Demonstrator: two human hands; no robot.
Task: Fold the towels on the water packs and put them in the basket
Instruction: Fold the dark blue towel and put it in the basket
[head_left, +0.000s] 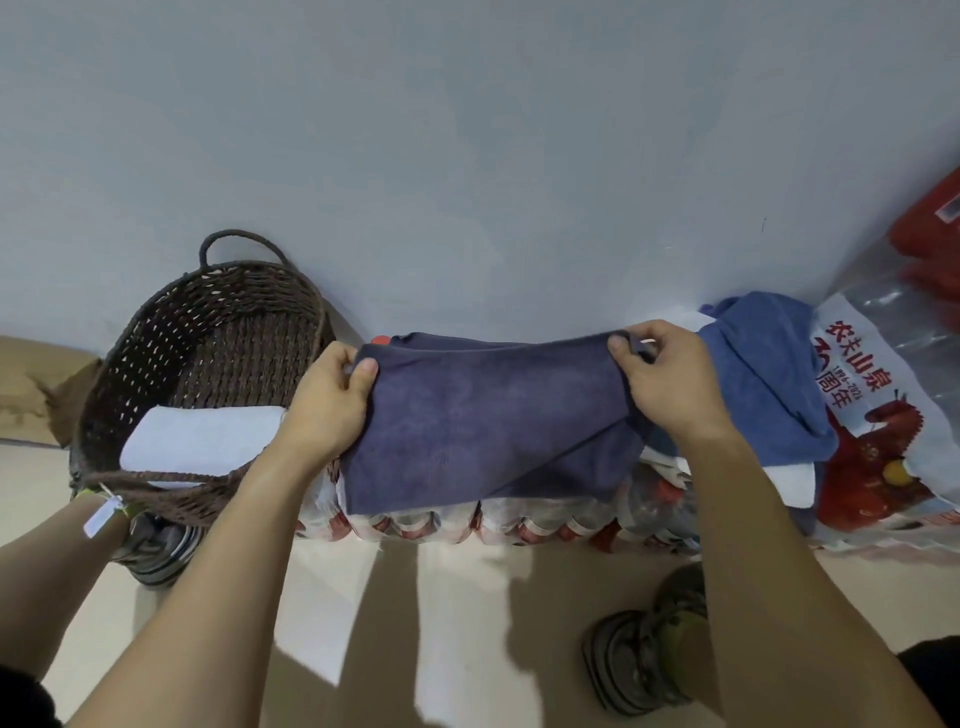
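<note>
Slate-purple towel (483, 421) stretched between a person's two hands above the shrink-wrapped water packs (519, 519) against a pale wall, its lower edge draped over the front of the bottles. The left hand (332, 400) pinches the near-left corner with thumb on top and fingers curled beneath; the right hand (660, 374) pinches the far-right corner the same way, holding the upper edge taut. The cloth appears already doubled once, though the layers are hard to separate from this angle. A lighter blue towel (758, 374) lies crumpled just to the right on the packs, not yet folded. To the left stands the wicker basket (156, 322), a folded white towel (202, 441) already inside. The work is mid-fold on the second piece: the next move likely calls for bringing the held corners together or down onto the packs to halve the towel again before carrying it left to the basket.
</note>
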